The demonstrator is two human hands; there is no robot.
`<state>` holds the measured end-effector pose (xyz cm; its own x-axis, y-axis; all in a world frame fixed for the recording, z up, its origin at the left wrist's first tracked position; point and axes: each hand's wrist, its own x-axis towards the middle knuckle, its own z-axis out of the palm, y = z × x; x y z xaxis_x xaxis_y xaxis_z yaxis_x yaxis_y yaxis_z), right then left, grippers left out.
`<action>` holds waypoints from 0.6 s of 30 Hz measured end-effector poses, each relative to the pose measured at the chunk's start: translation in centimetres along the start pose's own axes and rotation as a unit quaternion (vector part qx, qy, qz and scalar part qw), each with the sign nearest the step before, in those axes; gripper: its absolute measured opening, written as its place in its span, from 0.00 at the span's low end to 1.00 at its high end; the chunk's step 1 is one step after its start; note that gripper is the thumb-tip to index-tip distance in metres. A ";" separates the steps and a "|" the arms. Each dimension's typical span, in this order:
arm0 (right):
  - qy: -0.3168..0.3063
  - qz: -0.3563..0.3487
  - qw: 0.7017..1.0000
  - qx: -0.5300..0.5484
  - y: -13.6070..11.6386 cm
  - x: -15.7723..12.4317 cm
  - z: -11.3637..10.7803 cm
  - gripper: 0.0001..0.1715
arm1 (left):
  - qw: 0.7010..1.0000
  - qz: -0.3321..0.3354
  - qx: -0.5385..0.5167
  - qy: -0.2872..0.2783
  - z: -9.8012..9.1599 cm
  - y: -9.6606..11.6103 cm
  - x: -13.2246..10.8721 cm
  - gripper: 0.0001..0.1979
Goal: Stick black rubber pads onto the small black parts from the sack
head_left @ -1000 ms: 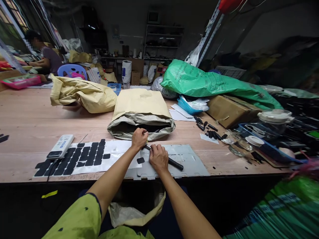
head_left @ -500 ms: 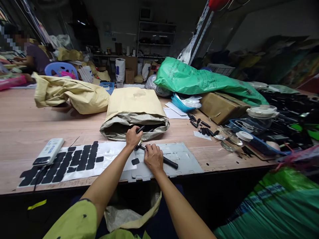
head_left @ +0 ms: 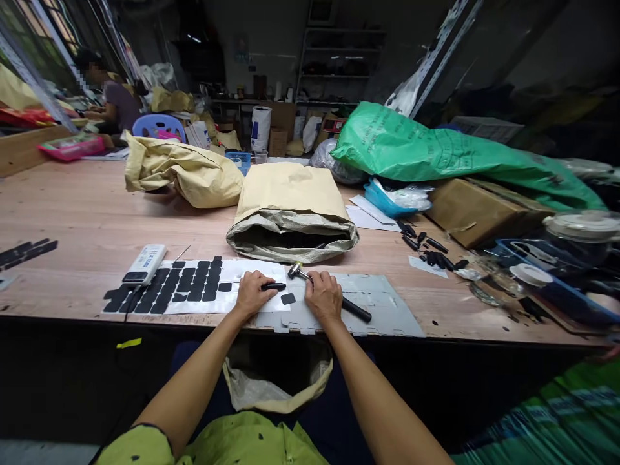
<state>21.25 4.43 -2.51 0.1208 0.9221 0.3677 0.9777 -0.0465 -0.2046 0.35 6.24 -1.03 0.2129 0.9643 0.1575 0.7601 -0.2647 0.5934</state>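
My left hand [head_left: 252,293] is closed on a slim black elongated piece [head_left: 275,286], held low over the white sheet [head_left: 239,301]. To the right, my right hand [head_left: 323,296] grips a small hammer [head_left: 357,310] across its shaft. Its metal head points to the far left and its black handle sticks out toward the near right, over a grey board [head_left: 387,303]. One loose black rounded patch [head_left: 288,299] lies between the hands. Rows of similar patches [head_left: 186,284] cover the left of the sheet. Beyond the hands, a beige sack [head_left: 290,190] lies with its dark mouth facing me.
A white device [head_left: 148,259] with a cable rests on the patches. Several black pieces [head_left: 438,259] lie at right, near a cardboard box [head_left: 477,210] under a green sack [head_left: 411,145]. Another open sack [head_left: 276,403] is at my lap. A person [head_left: 119,103] sits far left.
My left hand has drawn back from the sack's mouth to the white sheet with the black piece. My right hand still grips the hammer. The view has swung left.
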 end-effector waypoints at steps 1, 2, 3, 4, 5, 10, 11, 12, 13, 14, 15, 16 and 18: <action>0.000 -0.001 1.000 0.001 0.0 0.0 0.0 0.11 | 1.000 -0.001 0.002 -0.004 0.0 0.1 0.1 0.12; -0.002 -0.001 1.000 0.003 0.1 0.0 0.0 0.12 | 1.000 -0.002 0.004 -0.007 0.0 0.2 0.1 0.13; -0.004 -0.002 1.000 0.006 0.1 0.1 0.0 0.12 | 1.000 -0.002 0.005 -0.009 -0.1 0.2 0.1 0.13; -0.007 -0.001 1.000 0.011 0.2 0.1 0.0 0.12 | 1.000 -0.002 0.005 -0.009 -0.1 0.3 0.1 0.14; -0.012 0.002 1.000 0.019 0.2 0.1 -0.1 0.12 | 1.000 -0.001 0.005 -0.007 -0.1 0.3 0.0 0.14; -0.026 0.021 0.996 0.077 0.3 0.1 -0.8 0.13 | 1.000 -0.003 -0.001 -0.004 -0.2 0.3 -0.1 0.12; -0.018 0.024 0.995 0.094 0.2 0.0 -1.1 0.14 | 1.000 -0.004 -0.004 -0.006 -0.2 0.3 -0.1 0.12; -0.006 0.027 0.993 0.117 -0.1 -0.2 -1.5 0.15 | 1.000 -0.005 -0.007 -0.007 -0.2 0.3 -0.1 0.11; 0.003 0.027 0.989 0.146 -0.4 -0.4 -1.9 0.15 | 1.000 -0.006 -0.010 -0.008 -0.2 0.3 0.0 0.11; 0.008 0.023 0.983 0.182 -0.8 -0.7 -2.2 0.16 | 1.000 -0.008 -0.013 -0.010 -0.2 0.3 0.0 0.11; 0.008 0.016 0.976 0.219 -1.2 -1.0 -2.6 0.16 | 1.000 -0.011 -0.015 -0.011 -0.2 0.3 0.0 0.11; 0.002 0.007 0.967 0.254 -1.6 -1.4 -2.9 0.17 | 1.000 -0.014 -0.017 -0.012 -0.2 0.3 0.0 0.11; -0.018 -0.008 0.954 0.298 -2.5 -2.0 -3.5 0.18 | 0.999 -0.021 -0.021 -0.013 -0.2 0.4 0.0 0.10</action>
<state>19.18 1.33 0.41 0.0896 0.9339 0.3460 0.7074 0.1849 -0.6822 0.47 6.14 -0.64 0.1983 0.9737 0.1119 0.7425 -0.2237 0.6314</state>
